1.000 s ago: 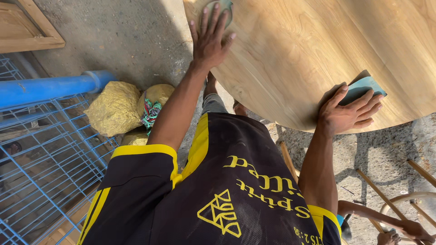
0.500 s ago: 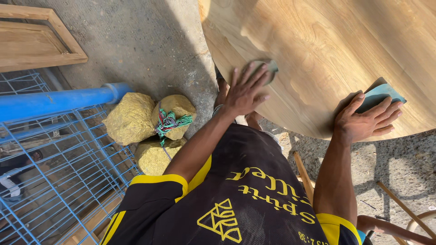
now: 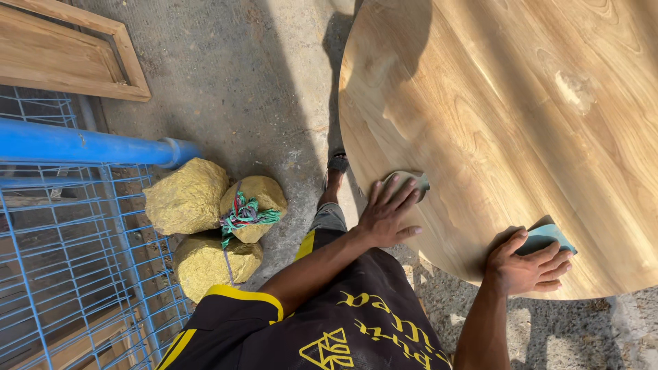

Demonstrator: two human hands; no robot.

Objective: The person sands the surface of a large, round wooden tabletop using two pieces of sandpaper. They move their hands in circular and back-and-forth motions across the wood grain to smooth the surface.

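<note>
One round wooden tabletop (image 3: 521,130), left hand (image 3: 385,214) flat on one sanding pad (image 3: 410,182), right hand (image 3: 526,264) gripping one teal block (image 3: 546,238), three yellow bundles (image 3: 186,195)

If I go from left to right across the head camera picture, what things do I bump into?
Blue wire cage → yellow lumpy bundles → left hand pressing a round sanding pad → right hand on a teal sanding block, at the round wooden tabletop's edge.

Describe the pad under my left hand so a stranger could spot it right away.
On the round wooden tabletop, near its lower-left edge, the left hand presses a flat grey-green sanding pad. The teal block under the right hand is thicker and brighter.
</note>
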